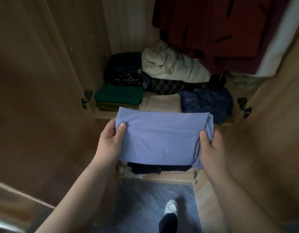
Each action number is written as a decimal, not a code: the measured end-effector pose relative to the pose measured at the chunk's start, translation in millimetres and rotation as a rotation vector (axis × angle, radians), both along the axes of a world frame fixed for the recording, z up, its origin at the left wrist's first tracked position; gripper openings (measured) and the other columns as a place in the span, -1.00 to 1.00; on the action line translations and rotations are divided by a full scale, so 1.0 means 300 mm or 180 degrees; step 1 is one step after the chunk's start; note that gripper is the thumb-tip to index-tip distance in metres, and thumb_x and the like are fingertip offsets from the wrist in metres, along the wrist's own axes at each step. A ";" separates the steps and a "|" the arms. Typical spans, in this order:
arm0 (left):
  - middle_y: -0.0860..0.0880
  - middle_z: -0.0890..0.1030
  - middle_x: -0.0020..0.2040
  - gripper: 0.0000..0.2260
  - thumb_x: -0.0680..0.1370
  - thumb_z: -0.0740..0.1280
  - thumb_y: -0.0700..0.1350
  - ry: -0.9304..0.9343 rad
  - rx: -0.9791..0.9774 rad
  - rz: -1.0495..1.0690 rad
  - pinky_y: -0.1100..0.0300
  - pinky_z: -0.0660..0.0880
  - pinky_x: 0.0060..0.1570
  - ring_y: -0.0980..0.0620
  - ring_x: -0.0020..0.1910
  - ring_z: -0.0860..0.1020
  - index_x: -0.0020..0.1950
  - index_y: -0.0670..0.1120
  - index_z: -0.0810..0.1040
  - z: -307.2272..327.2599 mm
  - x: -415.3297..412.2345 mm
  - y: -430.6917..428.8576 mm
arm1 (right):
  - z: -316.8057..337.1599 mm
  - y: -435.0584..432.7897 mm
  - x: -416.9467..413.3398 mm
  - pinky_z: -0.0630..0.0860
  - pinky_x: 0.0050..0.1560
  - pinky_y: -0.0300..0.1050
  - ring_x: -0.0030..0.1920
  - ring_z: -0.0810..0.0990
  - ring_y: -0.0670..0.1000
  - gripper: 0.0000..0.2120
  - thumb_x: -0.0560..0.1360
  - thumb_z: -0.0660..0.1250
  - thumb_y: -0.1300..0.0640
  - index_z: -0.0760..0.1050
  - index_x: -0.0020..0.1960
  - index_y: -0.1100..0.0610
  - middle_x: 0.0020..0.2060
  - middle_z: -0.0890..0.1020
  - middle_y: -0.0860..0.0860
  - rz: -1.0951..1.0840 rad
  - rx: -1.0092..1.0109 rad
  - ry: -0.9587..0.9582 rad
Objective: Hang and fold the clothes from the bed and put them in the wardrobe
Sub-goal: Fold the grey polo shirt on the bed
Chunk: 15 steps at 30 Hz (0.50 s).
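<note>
- Holding the folded lilac garment (162, 137) by its two short ends, you had it level in front of the open wardrobe (128, 22). It was above the lower shelf (162, 179) and just short of the front edge of the upper shelf (103, 115), resting on neither.
- Your left grip (110, 140) was closed on the garment's left end, thumb pressed on top. The fingers underneath were hidden by the cloth.
- Your right grip (211, 145) pinched the right end the same way, at the side where the loose layers bunched. In my judgement that hold was there to stop the fold from springing open.
- Supporting both ends kept the panel flat and square, which suits sliding it onto a stack rather than dropping it.
- The front row of the upper shelf held a green folded stack (118, 95) at left, a beige folded piece (162, 102) in the middle and a dark blue patterned item (206, 101) at right.
- The beige piece lay directly ahead of the garment and looked the lowest of the three, so I judged it the likely landing place.
- A cream bundle (170, 66) filled the back of the shelf, with red hanging garments (212, 31) above it. Room at the rear therefore appeared limited.
- Risk noted: the right-hand layers could slip loose on release if that end were let go first.
</note>
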<state>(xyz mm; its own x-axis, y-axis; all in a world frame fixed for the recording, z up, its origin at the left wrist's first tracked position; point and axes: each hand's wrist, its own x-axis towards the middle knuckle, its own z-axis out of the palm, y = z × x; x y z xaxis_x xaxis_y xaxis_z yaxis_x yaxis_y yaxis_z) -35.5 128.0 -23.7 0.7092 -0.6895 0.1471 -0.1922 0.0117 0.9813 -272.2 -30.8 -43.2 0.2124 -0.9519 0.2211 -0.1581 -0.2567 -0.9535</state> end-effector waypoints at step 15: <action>0.16 0.62 0.04 -0.91 0.66 0.23 0.11 -0.0323 0.0557 0.0402 0.16 0.56 -0.08 0.16 -0.02 0.62 0.10 0.25 0.51 -0.095 0.378 -0.795 | -0.100 -0.831 0.424 0.38 -0.27 -0.11 -0.20 0.51 0.03 -0.78 0.63 0.18 -0.09 0.34 0.09 0.07 -0.13 0.54 0.01 0.0265 -0.0456 0.1064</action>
<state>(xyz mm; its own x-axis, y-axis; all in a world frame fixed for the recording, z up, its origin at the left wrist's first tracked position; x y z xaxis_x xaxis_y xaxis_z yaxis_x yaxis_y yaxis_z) 77.8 -110.5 -52.2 0.7791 -0.6176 0.1080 -0.2790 -0.1873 0.9419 -145.1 -280.1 -73.2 0.3706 -0.8927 0.2562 -0.4275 -0.4089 -0.8062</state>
